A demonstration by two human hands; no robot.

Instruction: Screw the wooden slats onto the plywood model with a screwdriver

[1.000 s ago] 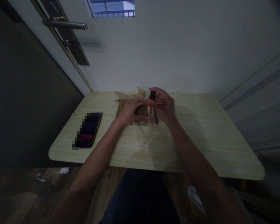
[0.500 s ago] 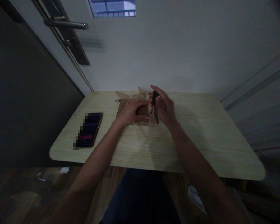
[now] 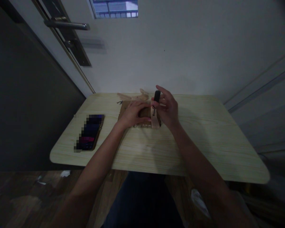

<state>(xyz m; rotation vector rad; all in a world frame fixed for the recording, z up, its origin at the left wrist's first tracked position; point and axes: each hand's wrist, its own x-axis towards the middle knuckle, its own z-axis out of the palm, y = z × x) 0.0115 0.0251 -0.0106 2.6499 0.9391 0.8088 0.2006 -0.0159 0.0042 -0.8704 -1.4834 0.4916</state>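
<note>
A brown piece of cardboard (image 3: pixel 145 113) lies on the table, with a pale strip (image 3: pixel 155 122) across its right end. My left hand (image 3: pixel 133 115) rests on the cardboard, fingers and thumb spread apart, their tips at the strip's left edge. In my right hand (image 3: pixel 168 109) is a screwdriver with a black handle (image 3: pixel 157 96), held nearly upright. Its metal shaft points down at the strip; whether the tip sits on a screw is too small to tell. The right index finger is raised beside the handle's top.
A phone (image 3: pixel 91 133) lies at the table's left. Behind the cardboard is another pale strip (image 3: pixel 133 97), partly curled. The wooden table (image 3: pixel 215 136) meets a white door with a metal handle (image 3: pixel 70 25) at the back.
My right hand's fingers have shifted round the screwdriver, and more of the black handle's top shows. My left hand and the cardboard stay in place.
</note>
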